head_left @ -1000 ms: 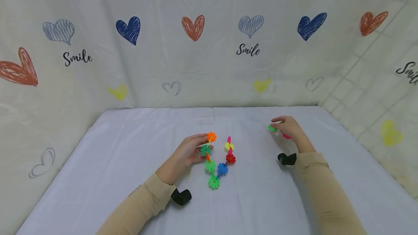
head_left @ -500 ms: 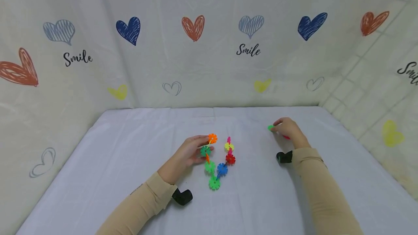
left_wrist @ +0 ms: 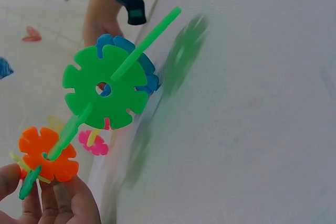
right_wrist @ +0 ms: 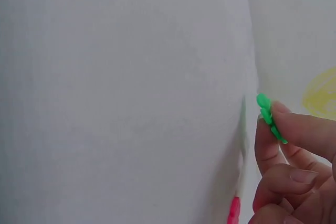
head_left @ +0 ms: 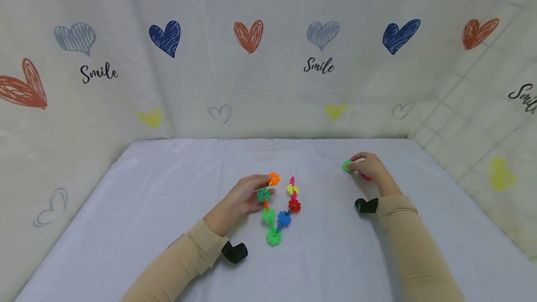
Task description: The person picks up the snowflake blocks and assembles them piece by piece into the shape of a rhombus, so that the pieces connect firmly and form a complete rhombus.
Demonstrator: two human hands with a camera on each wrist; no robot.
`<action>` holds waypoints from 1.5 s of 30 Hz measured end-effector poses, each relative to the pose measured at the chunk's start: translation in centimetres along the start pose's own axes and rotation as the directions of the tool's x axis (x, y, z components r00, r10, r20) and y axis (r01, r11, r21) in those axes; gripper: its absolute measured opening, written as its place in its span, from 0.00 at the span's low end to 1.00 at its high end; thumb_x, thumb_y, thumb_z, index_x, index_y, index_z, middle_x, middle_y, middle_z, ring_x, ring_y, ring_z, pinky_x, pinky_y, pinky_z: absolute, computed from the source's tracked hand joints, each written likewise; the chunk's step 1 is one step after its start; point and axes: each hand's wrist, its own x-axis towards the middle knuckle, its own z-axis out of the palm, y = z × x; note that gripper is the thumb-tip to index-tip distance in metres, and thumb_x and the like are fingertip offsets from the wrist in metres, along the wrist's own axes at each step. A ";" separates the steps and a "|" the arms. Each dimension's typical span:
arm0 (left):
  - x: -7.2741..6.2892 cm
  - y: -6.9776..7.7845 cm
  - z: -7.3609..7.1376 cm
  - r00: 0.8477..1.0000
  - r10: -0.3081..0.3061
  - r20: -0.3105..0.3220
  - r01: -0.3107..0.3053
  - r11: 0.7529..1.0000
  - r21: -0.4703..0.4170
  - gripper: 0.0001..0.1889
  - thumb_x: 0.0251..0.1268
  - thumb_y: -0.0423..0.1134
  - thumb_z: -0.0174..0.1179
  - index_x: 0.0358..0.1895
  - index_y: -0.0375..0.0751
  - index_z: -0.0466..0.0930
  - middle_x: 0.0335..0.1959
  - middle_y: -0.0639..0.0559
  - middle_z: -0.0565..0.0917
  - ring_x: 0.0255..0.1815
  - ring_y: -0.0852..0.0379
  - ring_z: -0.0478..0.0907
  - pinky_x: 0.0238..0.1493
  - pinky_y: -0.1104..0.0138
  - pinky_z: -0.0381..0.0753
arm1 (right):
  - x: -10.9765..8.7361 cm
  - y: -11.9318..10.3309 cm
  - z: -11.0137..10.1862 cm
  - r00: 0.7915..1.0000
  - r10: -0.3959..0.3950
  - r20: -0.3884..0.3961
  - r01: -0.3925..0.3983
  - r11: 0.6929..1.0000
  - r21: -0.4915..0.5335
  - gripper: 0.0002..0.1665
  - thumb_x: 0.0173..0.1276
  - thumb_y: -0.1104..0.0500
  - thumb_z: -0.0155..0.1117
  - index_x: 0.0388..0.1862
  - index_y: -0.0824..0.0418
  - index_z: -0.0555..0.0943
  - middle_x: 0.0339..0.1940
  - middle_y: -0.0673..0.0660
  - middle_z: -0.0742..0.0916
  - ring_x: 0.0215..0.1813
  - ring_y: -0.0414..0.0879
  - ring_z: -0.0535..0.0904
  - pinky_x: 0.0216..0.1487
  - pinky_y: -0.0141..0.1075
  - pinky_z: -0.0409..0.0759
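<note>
A chain of linked plastic snowflake discs (head_left: 274, 236) curves in a U at the middle of the table. My left hand (head_left: 239, 199) pinches its left end, near an orange disc (head_left: 274, 179) and a dark green disc (head_left: 264, 194). In the left wrist view a light green disc (left_wrist: 115, 98) of the chain stands large before the fingers. The chain's other side runs through blue (head_left: 284, 219), red and yellow discs to a pink one. At the right, my right hand (head_left: 369, 166) pinches a single green disc (right_wrist: 271, 118) between thumb and fingers. Beneath that hand lies a pink disc (head_left: 367, 177).
A white cloth covers the table (head_left: 180, 167). Behind it hangs a pale curtain (head_left: 277, 83) printed with hearts and "Smile". Dark wrist-worn devices (head_left: 235, 252) sit at both cuffs.
My right fingers have closed on the green disc and raised it slightly off the table, tilting it. My left hand and the chain have barely moved.
</note>
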 end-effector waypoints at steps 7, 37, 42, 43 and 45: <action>0.0 -0.2 -0.1 1.000 -0.003 -0.001 0.003 1.000 0.004 0.18 0.77 0.43 0.59 0.62 0.38 0.79 0.59 0.42 0.79 0.44 0.54 0.86 0.56 0.50 0.78 | -0.7 -1.1 0.2 0.999 -0.038 -0.014 0.039 0.998 0.041 0.31 0.71 0.50 0.70 0.65 0.66 0.77 0.41 0.56 0.82 0.39 0.47 0.73 0.35 0.37 0.73; 0.4 -0.4 -0.3 1.000 -0.021 -0.001 0.021 0.998 -0.065 0.22 0.79 0.40 0.57 0.70 0.38 0.71 0.65 0.41 0.76 0.40 0.55 0.87 0.61 0.46 0.77 | -5.1 -9.9 8.2 0.920 -0.389 0.055 0.354 0.882 0.310 0.16 0.73 0.57 0.69 0.51 0.68 0.83 0.42 0.55 0.90 0.56 0.65 0.80 0.65 0.56 0.73; 0.2 -0.3 -0.2 1.000 -0.016 0.004 0.016 0.999 -0.033 0.23 0.79 0.42 0.58 0.71 0.38 0.71 0.66 0.41 0.75 0.41 0.55 0.87 0.61 0.46 0.76 | -5.1 -10.6 9.3 0.900 -0.420 0.115 0.370 0.877 0.306 0.13 0.73 0.57 0.69 0.49 0.66 0.85 0.45 0.59 0.88 0.55 0.65 0.79 0.64 0.57 0.74; 0.2 -0.3 -0.2 1.000 -0.014 0.008 0.015 0.999 -0.030 0.23 0.79 0.42 0.57 0.71 0.37 0.71 0.67 0.41 0.75 0.41 0.55 0.87 0.61 0.46 0.76 | -5.2 -10.7 9.5 0.891 -0.434 0.130 0.381 0.874 0.302 0.13 0.73 0.58 0.69 0.49 0.66 0.86 0.45 0.59 0.88 0.55 0.65 0.79 0.64 0.58 0.74; 0.2 -0.3 -0.3 1.000 -0.012 0.022 0.013 0.999 -0.030 0.23 0.79 0.42 0.57 0.71 0.37 0.71 0.67 0.40 0.74 0.40 0.56 0.87 0.61 0.45 0.76 | -5.2 -10.9 9.8 0.872 -0.462 0.161 0.405 0.866 0.293 0.13 0.73 0.58 0.68 0.50 0.66 0.86 0.46 0.59 0.87 0.54 0.65 0.80 0.62 0.58 0.75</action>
